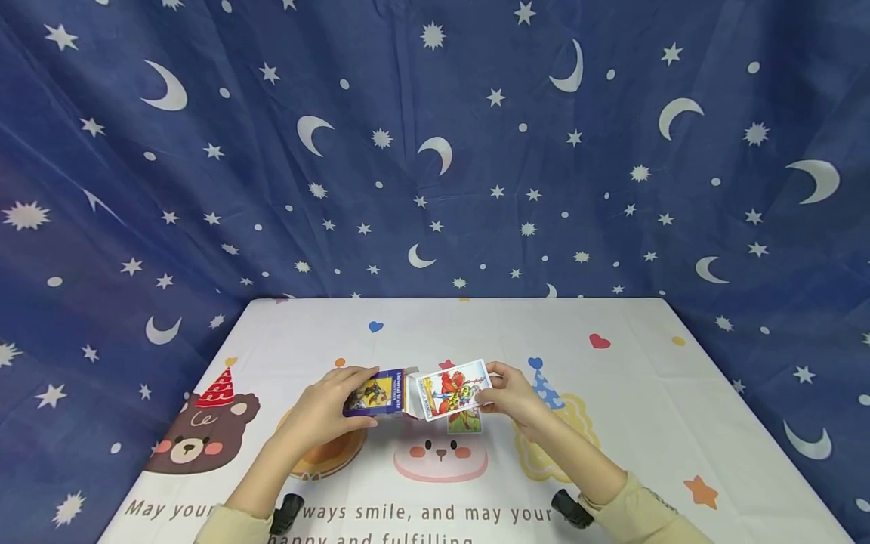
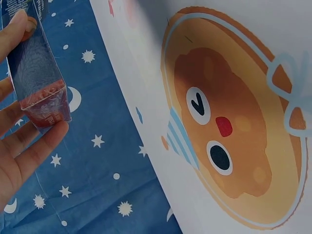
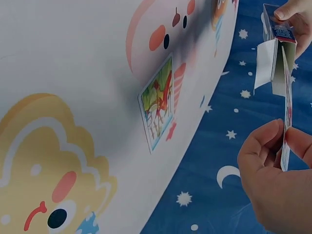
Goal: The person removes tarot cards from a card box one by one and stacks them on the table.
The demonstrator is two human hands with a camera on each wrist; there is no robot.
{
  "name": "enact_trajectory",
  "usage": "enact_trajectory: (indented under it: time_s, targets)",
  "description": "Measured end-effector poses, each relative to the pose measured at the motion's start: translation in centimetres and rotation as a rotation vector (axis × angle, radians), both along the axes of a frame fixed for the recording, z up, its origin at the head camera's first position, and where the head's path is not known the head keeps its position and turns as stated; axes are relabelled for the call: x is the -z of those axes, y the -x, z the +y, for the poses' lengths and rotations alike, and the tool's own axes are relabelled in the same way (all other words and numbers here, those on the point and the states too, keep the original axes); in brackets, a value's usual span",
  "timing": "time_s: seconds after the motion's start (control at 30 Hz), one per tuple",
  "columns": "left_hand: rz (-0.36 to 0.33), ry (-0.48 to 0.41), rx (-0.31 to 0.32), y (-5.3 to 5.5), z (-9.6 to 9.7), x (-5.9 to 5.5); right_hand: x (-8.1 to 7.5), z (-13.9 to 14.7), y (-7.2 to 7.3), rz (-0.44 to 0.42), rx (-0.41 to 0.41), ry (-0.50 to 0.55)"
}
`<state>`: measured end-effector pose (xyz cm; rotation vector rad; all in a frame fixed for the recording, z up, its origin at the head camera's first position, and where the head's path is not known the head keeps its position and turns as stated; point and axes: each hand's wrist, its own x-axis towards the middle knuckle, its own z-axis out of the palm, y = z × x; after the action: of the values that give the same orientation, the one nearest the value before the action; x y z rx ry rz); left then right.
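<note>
My left hand (image 1: pixel 325 408) grips a dark blue tarot card box (image 1: pixel 376 393) on its side, thumb along one long edge and fingers along the other. The box's end flap (image 3: pixel 265 63) hangs open toward the right. Between thumb and fingers, my right hand (image 1: pixel 514 397) pinches a picture card (image 1: pixel 454 390). In the right wrist view that card's far end reaches into the mouth of the box. Another card (image 3: pixel 158 105) lies face up on the white table, partly covered in the head view by the held card.
The white tablecloth (image 1: pixel 612 393) carries printed cartoon figures and lettering. Behind the table hangs a dark blue curtain (image 1: pixel 476 151) with moons and stars. Each wrist wears a black strap device, such as the one on the left (image 1: pixel 288 515).
</note>
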<state>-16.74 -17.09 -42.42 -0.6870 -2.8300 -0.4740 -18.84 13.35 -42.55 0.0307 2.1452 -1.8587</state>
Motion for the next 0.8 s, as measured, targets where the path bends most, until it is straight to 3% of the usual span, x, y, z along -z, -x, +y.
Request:
enact_trajectory:
  time_s: [0.33, 0.6, 0.8]
  targets:
    - [-0.001, -0.002, -0.009, -0.09, -0.27, 0.05, -0.24, -0.14, 0.06, -0.013, 0.028, 0.016]
    - [-0.002, -0.007, -0.004, -0.08, -0.35, 0.13, -0.43, 0.14, 0.12, -0.029, 0.018, 0.099]
    - [-0.015, -0.004, -0.006, -0.18, -0.29, 0.20, -0.29, 0.21, 0.29, -0.046, 0.081, 0.112]
